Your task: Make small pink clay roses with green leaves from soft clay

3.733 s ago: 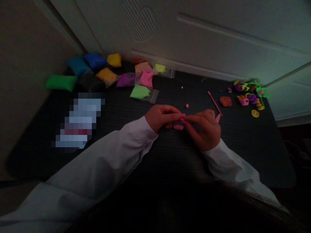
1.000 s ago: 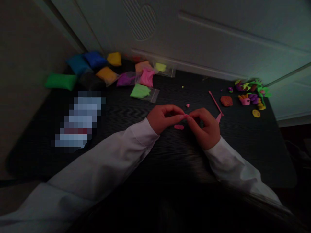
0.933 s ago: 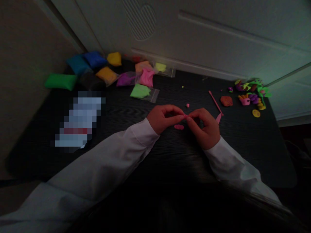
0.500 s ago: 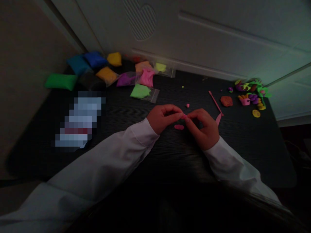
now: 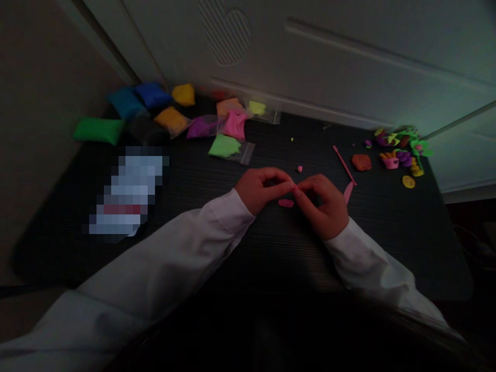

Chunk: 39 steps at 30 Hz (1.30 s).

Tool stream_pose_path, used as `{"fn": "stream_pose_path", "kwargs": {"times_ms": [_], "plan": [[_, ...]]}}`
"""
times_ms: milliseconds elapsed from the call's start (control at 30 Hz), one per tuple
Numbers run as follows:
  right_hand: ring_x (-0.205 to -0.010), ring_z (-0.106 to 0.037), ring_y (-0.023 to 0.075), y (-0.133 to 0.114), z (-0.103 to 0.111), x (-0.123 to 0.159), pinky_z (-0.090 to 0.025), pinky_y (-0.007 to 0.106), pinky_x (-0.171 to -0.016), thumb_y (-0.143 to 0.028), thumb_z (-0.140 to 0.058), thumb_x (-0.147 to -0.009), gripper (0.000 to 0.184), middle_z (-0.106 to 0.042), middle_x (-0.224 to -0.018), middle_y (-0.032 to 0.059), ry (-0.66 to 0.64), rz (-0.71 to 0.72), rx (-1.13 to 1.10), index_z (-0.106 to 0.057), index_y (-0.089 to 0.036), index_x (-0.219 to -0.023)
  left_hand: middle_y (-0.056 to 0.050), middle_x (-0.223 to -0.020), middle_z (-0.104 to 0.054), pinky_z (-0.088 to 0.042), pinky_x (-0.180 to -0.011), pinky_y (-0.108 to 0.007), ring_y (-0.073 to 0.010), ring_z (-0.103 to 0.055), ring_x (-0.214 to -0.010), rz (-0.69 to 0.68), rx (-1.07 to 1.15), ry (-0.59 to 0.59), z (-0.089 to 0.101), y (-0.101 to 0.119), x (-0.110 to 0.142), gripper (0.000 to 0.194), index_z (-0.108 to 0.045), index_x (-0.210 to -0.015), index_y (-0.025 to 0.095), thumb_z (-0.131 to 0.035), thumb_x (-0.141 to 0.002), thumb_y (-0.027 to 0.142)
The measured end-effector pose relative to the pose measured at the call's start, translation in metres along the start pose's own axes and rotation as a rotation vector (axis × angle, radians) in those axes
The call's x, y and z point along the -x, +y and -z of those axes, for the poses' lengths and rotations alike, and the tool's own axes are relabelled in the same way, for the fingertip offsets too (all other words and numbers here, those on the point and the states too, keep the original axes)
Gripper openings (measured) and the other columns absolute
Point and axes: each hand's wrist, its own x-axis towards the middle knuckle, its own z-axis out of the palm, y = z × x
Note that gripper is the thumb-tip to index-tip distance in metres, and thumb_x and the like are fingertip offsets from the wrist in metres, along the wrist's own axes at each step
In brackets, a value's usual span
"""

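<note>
My left hand (image 5: 265,189) and my right hand (image 5: 323,204) meet fingertip to fingertip over the dark table. Between them they pinch a small piece of pink modelling clay (image 5: 295,188), mostly covered by the fingers. Just below the fingertips a flattened pink clay strip (image 5: 285,203) with a wavy edge lies on the table. A little pink clay lump (image 5: 299,169) sits above them. Close to my right hand are a thin pink modelling stick (image 5: 344,164) and a pink clay knife (image 5: 349,191), partly hidden behind that hand.
Bags of coloured clay, such as a green one (image 5: 98,130) and a light green one (image 5: 225,146), lie along the back left. A blurred-out phone-like object (image 5: 127,191) is at left. Right hold a reddish-brown clay piece (image 5: 361,162) and several small clay figures (image 5: 390,160). A white panel (image 5: 333,67) stands behind.
The fingertips have shifted very slightly around the pink clay, and less of it shows now. Everything on the table stays where it was.
</note>
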Motion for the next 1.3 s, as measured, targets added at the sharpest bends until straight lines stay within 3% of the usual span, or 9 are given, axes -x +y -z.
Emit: {"fn": "stream_pose_path", "kwargs": {"times_ms": [333,567,800,1133,1300], "plan": [[-0.068,-0.049,0.0136,0.0,0.001,0.0,-0.038,0.032,-0.063,-0.022,-0.051,-0.073,0.004,-0.053,-0.068,-0.0007,0.002,0.001,-0.007,-0.054,-0.02,-0.072,-0.001,-0.071,-0.06,-0.043,-0.06,-0.022,-0.0093,-0.054,-0.063,0.028,-0.043,-0.005,-0.002,-0.001,0.002,0.021,-0.06,-0.074,0.013,-0.057,-0.067,0.032],[-0.066,-0.048,0.0128,-0.001,0.001,0.0,-0.037,0.031,-0.064,-0.023,-0.051,-0.073,0.004,-0.051,-0.068,-0.0008,0.022,-0.028,0.0,-0.054,-0.02,-0.075,-0.002,-0.073,-0.06,-0.043,-0.062,-0.022,-0.0098,-0.054,-0.067,-0.023,-0.126,0.013,-0.001,-0.001,0.001,0.022,-0.061,-0.075,0.013,-0.055,-0.069,0.033],[-0.063,-0.046,0.0122,-0.001,0.002,0.0,-0.037,0.031,-0.062,-0.024,-0.05,-0.074,0.005,-0.05,-0.065,-0.0013,0.059,-0.045,0.011,-0.054,-0.02,-0.074,-0.001,-0.074,-0.06,-0.045,-0.061,-0.021,-0.0092,-0.055,-0.064,0.014,-0.01,-0.009,-0.004,-0.002,0.002,0.025,-0.06,-0.08,0.014,-0.058,-0.066,0.033],[-0.067,-0.048,0.0133,-0.001,0.004,-0.001,-0.038,0.031,-0.064,-0.022,-0.051,-0.073,0.004,-0.051,-0.068,-0.0004,0.046,-0.029,0.003,-0.055,-0.02,-0.074,0.0,-0.068,-0.058,-0.042,-0.055,-0.019,-0.0079,-0.054,-0.059,-0.007,-0.086,-0.037,-0.005,-0.003,0.003,0.018,-0.06,-0.073,0.013,-0.056,-0.068,0.03],[-0.071,-0.049,0.0142,0.008,0.013,-0.003,-0.04,0.031,-0.063,-0.023,-0.054,-0.071,0.005,-0.051,-0.074,0.0011,-0.001,-0.04,0.006,-0.057,-0.021,-0.071,-0.002,-0.076,-0.059,-0.042,-0.059,-0.021,-0.0098,-0.054,-0.066,-0.025,-0.127,-0.017,-0.003,-0.002,0.002,0.029,-0.059,-0.087,0.014,-0.056,-0.067,0.034]]}}
